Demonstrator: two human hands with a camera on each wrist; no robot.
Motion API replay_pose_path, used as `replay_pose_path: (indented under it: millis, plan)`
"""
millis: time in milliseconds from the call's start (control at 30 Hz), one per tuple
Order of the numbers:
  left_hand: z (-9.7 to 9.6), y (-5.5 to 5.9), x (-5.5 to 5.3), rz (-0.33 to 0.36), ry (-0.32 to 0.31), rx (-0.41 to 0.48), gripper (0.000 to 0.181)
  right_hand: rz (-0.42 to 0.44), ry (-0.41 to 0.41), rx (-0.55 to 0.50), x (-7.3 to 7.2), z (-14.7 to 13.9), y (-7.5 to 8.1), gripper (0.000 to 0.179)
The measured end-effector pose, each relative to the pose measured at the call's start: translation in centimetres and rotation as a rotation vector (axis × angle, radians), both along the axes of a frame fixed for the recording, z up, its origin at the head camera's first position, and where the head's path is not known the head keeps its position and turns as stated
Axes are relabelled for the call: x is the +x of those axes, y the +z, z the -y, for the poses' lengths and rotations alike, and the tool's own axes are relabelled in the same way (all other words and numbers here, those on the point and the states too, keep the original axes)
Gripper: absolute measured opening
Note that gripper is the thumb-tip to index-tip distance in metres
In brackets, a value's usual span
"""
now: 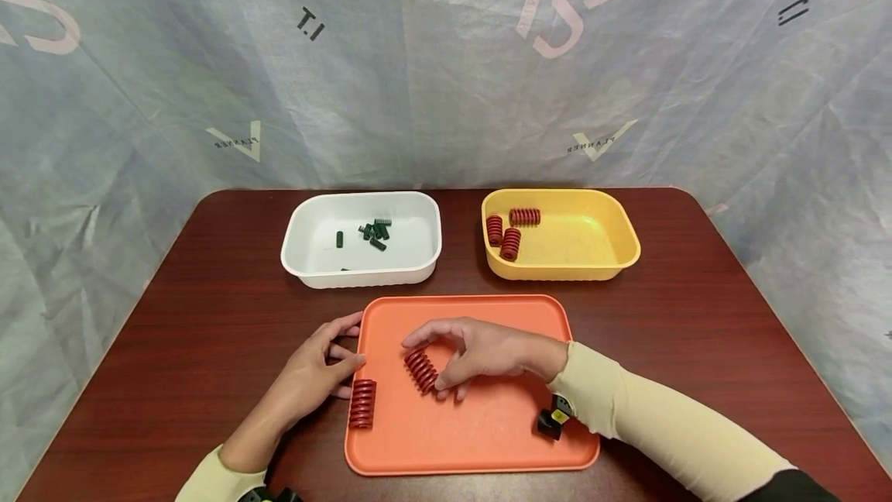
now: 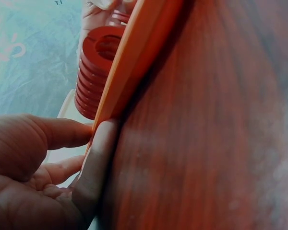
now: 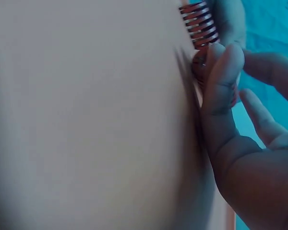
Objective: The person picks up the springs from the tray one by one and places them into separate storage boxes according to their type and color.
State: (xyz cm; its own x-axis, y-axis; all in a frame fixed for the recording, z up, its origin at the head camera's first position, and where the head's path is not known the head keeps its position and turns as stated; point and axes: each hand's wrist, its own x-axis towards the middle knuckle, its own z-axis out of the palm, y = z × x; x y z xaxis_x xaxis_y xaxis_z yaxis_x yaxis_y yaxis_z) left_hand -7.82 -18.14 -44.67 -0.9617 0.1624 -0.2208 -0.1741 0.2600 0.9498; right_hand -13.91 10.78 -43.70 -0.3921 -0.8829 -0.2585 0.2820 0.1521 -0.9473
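Note:
My right hand [image 1: 481,351] is over the middle of the orange tray [image 1: 502,432]. Its thumb and forefinger pinch a thick red coil spring [image 1: 421,371] by the two ends. At the tray's left edge, my left hand [image 1: 310,370] grips the rim, the thumb on the upper side, as the left wrist view shows. A second red coil spring [image 1: 362,404] lies just below the left thumb, along that edge. The right wrist view has this spring [image 3: 200,24] beyond the right fingers [image 3: 223,72], which partly hide the pinched one.
Behind the tray stand a white bin [image 1: 362,279] with several small dark green springs [image 1: 376,231] and a yellow bin [image 1: 564,273] with 3 red springs [image 1: 511,243] at its left end. All sit on a dark red-brown table [image 1: 209,316]. A grey printed sheet [image 1: 446,99] hangs behind.

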Motion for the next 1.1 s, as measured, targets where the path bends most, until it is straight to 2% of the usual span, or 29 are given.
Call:
replay_pose_path:
  millis: [100,200,367,533,633,867,1100]
  plan:
    - [0.0,0.0,0.0,-0.002,0.000,-0.001,0.062,-0.096,-0.039,0.037,0.1,0.0,0.0,0.062]
    - [0.0,0.0,0.1,-0.003,-0.002,-0.005,0.062,-0.157,-0.061,0.060,0.2,0.0,0.0,0.062]
    - [0.0,0.1,0.2,-0.002,-0.003,-0.009,0.062,-0.230,-0.071,0.095,0.4,0.0,0.0,0.064]
    - [0.0,0.1,0.2,-0.001,0.000,-0.008,0.063,-0.276,-0.084,0.118,0.5,0.1,0.0,0.054]
    - [0.0,0.0,0.2,0.001,0.001,-0.010,0.063,-0.235,-0.098,0.108,0.4,-0.1,-0.1,0.050]
    - [0.0,0.0,0.2,0.004,0.004,-0.001,0.062,-0.057,-0.104,-0.012,-0.2,-1.1,-0.5,0.051]
    - [0.0,0.0,0.1,0.000,0.003,-0.003,0.062,0.141,-0.114,-0.130,-0.7,-2.0,0.0,0.058]
